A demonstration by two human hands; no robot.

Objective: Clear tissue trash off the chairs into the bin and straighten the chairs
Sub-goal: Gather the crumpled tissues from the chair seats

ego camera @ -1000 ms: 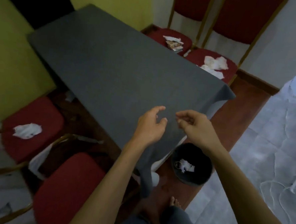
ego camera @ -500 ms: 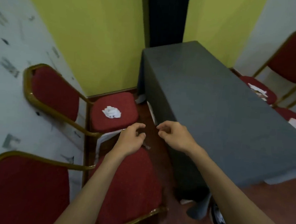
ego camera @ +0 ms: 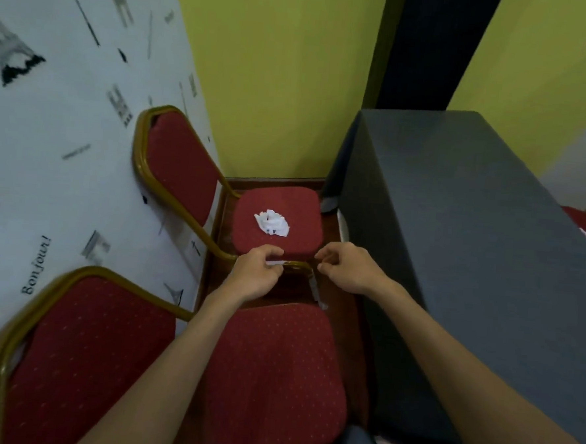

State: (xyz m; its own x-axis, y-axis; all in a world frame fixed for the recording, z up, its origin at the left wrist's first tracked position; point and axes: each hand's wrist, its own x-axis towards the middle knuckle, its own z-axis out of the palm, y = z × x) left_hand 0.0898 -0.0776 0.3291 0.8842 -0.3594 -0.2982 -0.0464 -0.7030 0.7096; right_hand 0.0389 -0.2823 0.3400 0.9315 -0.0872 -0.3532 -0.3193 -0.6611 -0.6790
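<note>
Tissue [ego camera: 271, 222] (crumpled) lies on far chair [ego camera: 278, 221]; hands empty.

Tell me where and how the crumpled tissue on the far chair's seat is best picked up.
Probably pinch the crumpled tissue by its raised folds, coming from above and from the near edge of the far chair. It sits loose in the middle of the flat seat with nothing around it, and both hands, the left hand and the right hand, hover empty just short of that edge.

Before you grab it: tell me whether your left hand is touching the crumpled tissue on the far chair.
Apart. The head view shows bare red seat between the left hand and the crumpled tissue on the far chair.
</note>
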